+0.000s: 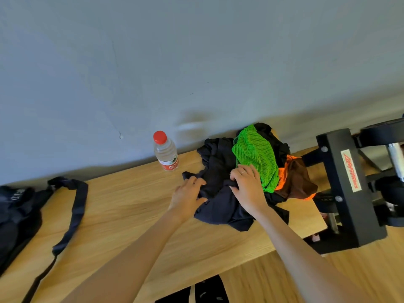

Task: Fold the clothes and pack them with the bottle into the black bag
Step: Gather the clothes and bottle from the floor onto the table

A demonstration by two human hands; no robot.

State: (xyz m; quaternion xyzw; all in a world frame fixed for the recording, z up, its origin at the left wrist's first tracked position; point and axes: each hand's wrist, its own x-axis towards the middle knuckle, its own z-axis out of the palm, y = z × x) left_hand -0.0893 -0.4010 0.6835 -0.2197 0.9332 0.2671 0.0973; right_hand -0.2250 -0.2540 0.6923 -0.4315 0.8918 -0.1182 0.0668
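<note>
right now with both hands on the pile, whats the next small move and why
Probably lift the dark navy garment clear of the pile. Both the left hand and right hand already rest on it, it lies nearest, and the green mesh vest is still heaped unfolded behind.

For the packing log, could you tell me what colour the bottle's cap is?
Red. The bottle cap shows plainly in the head view.
</note>
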